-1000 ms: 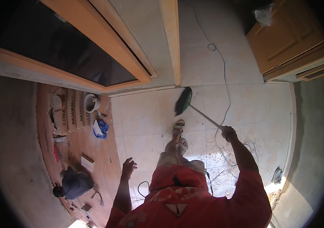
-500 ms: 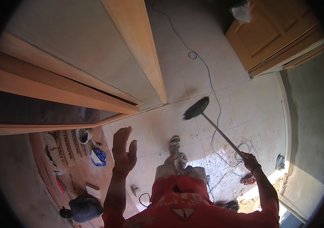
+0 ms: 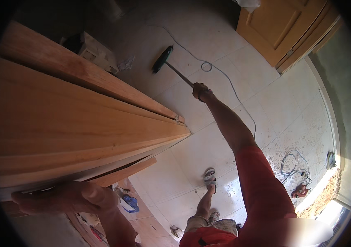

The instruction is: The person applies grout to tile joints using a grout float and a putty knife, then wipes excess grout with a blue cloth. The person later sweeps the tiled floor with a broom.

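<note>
While the right grip is closed firmly around the upper part of the handle of a broom, the arm stretches far forward, and the green-backed head with dark bristles sits over the tiled floor beyond the end of the wooden frame. Whether the bristles press on the tiles, I cannot tell. The left grip is spread, fingers extended and nothing visible in it, close by the frame's lower edge; contact there is unclear. The likeliest trouble looks to be the thin cable, which runs just right of the broom head with a small loop in it: a sideways swing could snag that loop and drag the line. With one hand alone at such a reach, the handle might twist, or the head might knock the frame. The left knuckles could scrape the wood if the body turned. The coiled cable and the red tool near the sandalled feet could trip a backward step, and loose grit might make footing slippery.
</note>
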A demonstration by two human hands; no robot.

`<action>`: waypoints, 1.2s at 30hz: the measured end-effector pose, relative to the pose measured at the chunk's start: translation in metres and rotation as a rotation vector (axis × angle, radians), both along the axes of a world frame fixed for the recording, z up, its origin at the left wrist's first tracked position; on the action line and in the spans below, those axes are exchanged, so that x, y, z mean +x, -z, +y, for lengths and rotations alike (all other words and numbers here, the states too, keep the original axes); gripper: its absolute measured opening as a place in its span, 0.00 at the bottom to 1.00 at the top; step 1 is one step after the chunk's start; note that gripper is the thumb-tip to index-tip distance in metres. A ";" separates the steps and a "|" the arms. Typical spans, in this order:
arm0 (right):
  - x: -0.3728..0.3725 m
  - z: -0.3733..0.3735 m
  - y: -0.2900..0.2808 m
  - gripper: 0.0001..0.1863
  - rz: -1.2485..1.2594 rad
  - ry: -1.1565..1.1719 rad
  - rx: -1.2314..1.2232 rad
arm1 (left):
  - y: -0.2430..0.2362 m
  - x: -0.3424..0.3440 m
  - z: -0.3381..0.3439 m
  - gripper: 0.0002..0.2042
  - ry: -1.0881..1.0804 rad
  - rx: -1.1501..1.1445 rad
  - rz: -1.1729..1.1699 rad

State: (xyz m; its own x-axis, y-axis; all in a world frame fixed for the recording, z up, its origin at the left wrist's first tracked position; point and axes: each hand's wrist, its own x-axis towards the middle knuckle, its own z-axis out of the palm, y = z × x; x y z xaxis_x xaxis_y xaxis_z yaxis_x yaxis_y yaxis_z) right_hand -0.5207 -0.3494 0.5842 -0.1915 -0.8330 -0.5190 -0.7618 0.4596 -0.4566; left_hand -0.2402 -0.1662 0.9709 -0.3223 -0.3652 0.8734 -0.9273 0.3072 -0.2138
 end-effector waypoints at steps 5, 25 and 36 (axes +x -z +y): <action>-0.039 0.023 0.044 0.15 0.039 0.033 0.154 | 0.015 -0.011 -0.010 0.43 0.022 -0.050 -0.027; -0.139 0.568 -0.213 0.26 0.089 -0.061 0.362 | 0.010 -0.002 -0.021 0.40 -0.064 -0.180 -0.084; -0.109 0.548 0.018 0.19 0.144 0.056 0.474 | 0.016 0.016 -0.022 0.42 0.016 -0.070 -0.024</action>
